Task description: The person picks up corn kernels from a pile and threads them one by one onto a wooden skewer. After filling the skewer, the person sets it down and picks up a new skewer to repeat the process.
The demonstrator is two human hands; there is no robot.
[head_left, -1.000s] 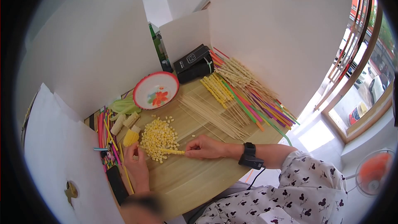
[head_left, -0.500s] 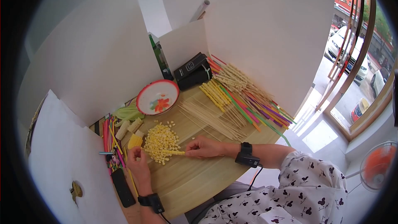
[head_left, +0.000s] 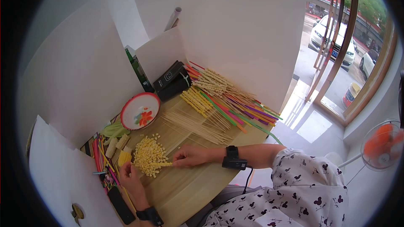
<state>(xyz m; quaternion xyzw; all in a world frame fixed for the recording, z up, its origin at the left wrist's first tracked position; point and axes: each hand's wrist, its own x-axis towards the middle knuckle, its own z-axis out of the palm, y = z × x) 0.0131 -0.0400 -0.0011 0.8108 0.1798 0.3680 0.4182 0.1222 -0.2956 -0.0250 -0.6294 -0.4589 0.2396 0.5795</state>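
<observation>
A thin wooden skewer threaded with yellow corn kernels [head_left: 160, 164] stretches between my hands over the table. My right hand [head_left: 191, 156] is closed around its right end. At the skewer's bare left tip, the fingers of my left hand [head_left: 132, 180] are pinched together; whether a loose kernel is between them is too small to make out. Just beyond lies a pile of loose corn kernels [head_left: 149, 151]. A piece of corn cob with kernels [head_left: 124, 157] sits close by my left fingertips, and stripped cobs [head_left: 111, 147] lie behind it.
A red-rimmed bowl [head_left: 126, 115] stands at the back, beside a black box [head_left: 170, 80]. Bare skewers [head_left: 195, 127], kernel-threaded skewers [head_left: 195, 101] and coloured sticks [head_left: 252, 111] lie to the right. Left are a black phone-like object [head_left: 120, 205] and corn husks [head_left: 112, 130]. White panels enclose the table.
The head view has turned, so the whole scene sits further left. Both hands keep their places at the two ends of the skewer.
</observation>
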